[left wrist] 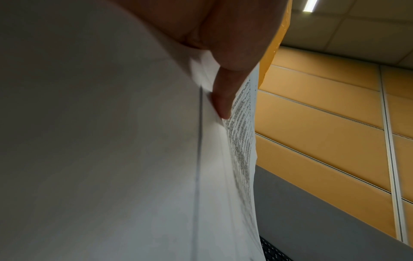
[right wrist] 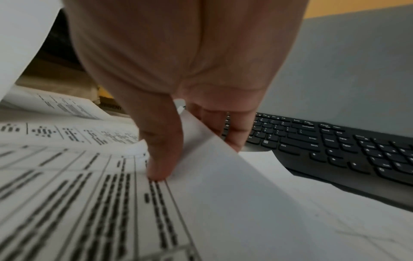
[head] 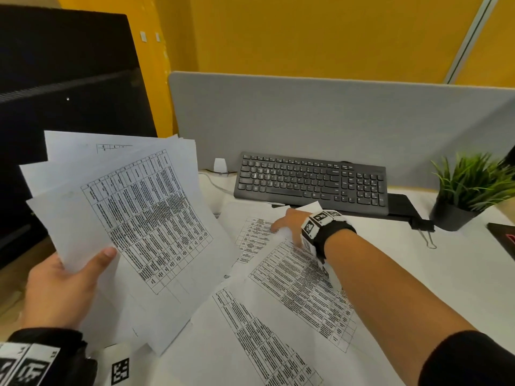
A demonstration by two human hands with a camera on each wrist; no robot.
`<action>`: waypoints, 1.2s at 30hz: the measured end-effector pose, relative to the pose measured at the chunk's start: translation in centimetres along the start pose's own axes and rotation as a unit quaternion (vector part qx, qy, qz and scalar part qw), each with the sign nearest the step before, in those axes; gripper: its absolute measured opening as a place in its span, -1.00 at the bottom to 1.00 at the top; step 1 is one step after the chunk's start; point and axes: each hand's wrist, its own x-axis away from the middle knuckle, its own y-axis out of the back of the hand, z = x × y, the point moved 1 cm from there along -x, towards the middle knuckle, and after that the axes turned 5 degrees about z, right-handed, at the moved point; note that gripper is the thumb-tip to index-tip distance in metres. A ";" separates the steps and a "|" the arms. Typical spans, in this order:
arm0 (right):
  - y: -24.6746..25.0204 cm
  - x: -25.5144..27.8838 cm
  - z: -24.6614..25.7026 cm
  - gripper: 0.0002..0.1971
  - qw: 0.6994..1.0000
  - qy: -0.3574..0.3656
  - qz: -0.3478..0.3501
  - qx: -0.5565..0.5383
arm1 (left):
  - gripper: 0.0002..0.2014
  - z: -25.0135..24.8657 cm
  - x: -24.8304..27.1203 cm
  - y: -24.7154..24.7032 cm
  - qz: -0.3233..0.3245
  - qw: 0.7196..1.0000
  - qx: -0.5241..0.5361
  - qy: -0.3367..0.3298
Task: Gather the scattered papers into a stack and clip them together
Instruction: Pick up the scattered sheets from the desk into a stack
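Observation:
My left hand point(head: 69, 277) holds a fanned bundle of printed sheets point(head: 133, 213) up off the desk, thumb on top; in the left wrist view the thumb point(left wrist: 223, 98) presses the bundle of printed sheets point(left wrist: 134, 159). My right hand point(head: 287, 222) reaches over the loose sheets on the desk point(head: 292, 274) and pinches the raised corner of one sheet point(right wrist: 212, 159) between thumb point(right wrist: 161, 150) and fingers point(right wrist: 234, 134). More printed sheets point(head: 250, 344) lie overlapping near me. A black binder clip point(head: 423, 227) sits to the right of the hand.
A black keyboard point(head: 309, 179) lies behind the papers, against a grey divider point(head: 334, 121). A potted plant point(head: 462, 196) stands at the right. A dark monitor point(head: 64, 79) is at the left. A white cable point(head: 214, 182) runs beside the keyboard.

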 end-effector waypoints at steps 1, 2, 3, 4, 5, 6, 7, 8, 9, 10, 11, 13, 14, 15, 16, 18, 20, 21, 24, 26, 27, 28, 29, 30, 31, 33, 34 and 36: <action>0.0 0.4 0.1 -0.34 1.000 0.010 0.013 0.002 | -0.75 0.8 -0.3 0.2 -0.025 1.000 -0.005 -0.008; 0.0 0.3 0.0 -0.30 1.000 0.020 0.018 0.010 | -0.76 1.1 -0.5 0.3 -0.040 0.999 -0.006 -0.020; 0.0 0.6 0.0 -0.28 1.000 0.016 0.026 0.007 | -0.74 1.0 -0.4 0.1 -0.036 0.999 -0.006 -0.029; 0.0 0.7 0.0 -0.28 1.000 0.011 0.026 0.013 | -0.74 0.7 -0.1 -0.1 -0.039 0.999 -0.004 -0.037; 0.1 0.8 0.2 -0.29 0.999 0.007 0.029 0.014 | -0.78 0.5 0.0 -0.2 -0.033 0.999 0.003 -0.041; 0.1 1.0 0.3 -0.29 1.000 0.003 0.028 0.013 | -0.80 0.6 0.0 -0.3 -0.031 0.999 0.006 -0.041; 0.0 0.9 0.2 -0.28 1.000 0.004 0.027 0.006 | -0.78 0.5 0.0 -0.4 -0.029 0.999 0.008 -0.042; -0.2 0.7 0.3 -0.25 1.000 0.005 0.022 0.001 | -0.75 0.4 0.2 -0.5 -0.027 0.998 0.010 -0.051; -0.4 0.5 0.4 -0.22 1.000 0.011 0.018 -0.006 | -0.77 0.6 0.2 -0.5 -0.028 0.998 0.011 -0.048; -0.6 0.4 0.6 -0.20 1.000 0.013 0.014 -0.004 | -0.80 0.3 0.4 -0.5 -0.034 0.998 0.019 -0.048; -0.9 0.1 0.8 -0.21 1.000 0.015 0.013 0.000 | -0.80 0.5 0.4 -0.4 -0.037 0.998 0.021 -0.044; -1.1 -0.1 1.2 -0.21 1.000 0.019 0.014 0.014 | -0.81 0.8 0.4 -0.4 -0.038 0.998 0.022 -0.043; -1.0 -0.1 1.4 -0.20 0.999 0.021 0.015 0.021 | -0.85 0.7 0.4 -0.4 -0.040 0.998 0.019 -0.042; -0.9 -0.2 1.5 -0.19 0.999 0.026 0.015 0.028 | -0.89 0.7 0.3 -0.3 -0.035 0.999 0.016 -0.036; -0.7 -0.3 1.6 -0.19 0.999 0.029 0.015 0.031 | -0.90 0.8 0.3 -0.3 -0.038 0.998 0.017 -0.039; -0.7 -0.4 1.5 -0.19 0.999 0.032 0.008 0.024 | -0.86 1.0 0.1 -0.3 -0.041 0.998 0.012 -0.039; -0.9 -0.5 1.3 -0.21 0.999 0.039 -0.007 0.007 | -0.86 1.0 0.0 -0.2 -0.033 0.998 0.016 -0.044; -1.0 -0.5 1.2 -0.24 0.999 0.045 -0.018 -0.003 | -0.86 1.1 0.0 -0.3 -0.031 0.998 0.016 -0.044; -1.3 -0.4 1.0 -0.32 0.998 0.046 -0.043 -0.021 | -0.88 1.5 -0.1 -0.2 -0.045 0.998 0.012 -0.047; -1.3 -0.5 0.9 -0.32 0.998 0.041 -0.052 -0.015 | -0.85 1.6 -0.1 -0.3 -0.048 0.998 0.005 -0.047; -1.2 -0.4 0.9 -0.32 0.998 0.045 -0.052 -0.009 | -0.83 1.6 -0.1 -0.4 -0.049 0.998 0.001 -0.049; -1.0 -0.3 1.0 -0.32 0.998 0.050 -0.049 -0.002 | -0.83 1.4 0.0 -0.4 -0.051 0.998 0.005 -0.048; -0.8 -0.3 1.0 -0.34 0.997 0.053 -0.050 0.012 | -0.85 1.4 0.0 -0.4 -0.052 0.997 0.015 -0.048; -0.6 -0.2 1.0 -0.36 0.997 0.051 -0.056 0.030 | -0.85 1.1 0.1 -0.4 -0.054 0.997 0.016 -0.048; -0.4 -0.1 1.1 -0.39 0.996 0.044 -0.066 0.045 | -0.82 1.0 0.0 -0.4 -0.052 0.997 0.017 -0.052; -0.2 0.3 1.2 -0.46 0.993 0.043 -0.094 0.050 | -0.73 0.6 0.3 -0.4 -0.043 0.997 0.020 -0.058; 0.0 0.7 1.2 -0.49 0.993 0.050 -0.101 0.036 | -0.71 0.3 0.4 -0.4 -0.043 0.997 0.016 -0.057; 1.0 2.3 0.8 -0.58 0.992 0.067 -0.107 -0.028 | -0.71 -0.1 0.4 -0.1 -0.047 0.997 0.012 -0.058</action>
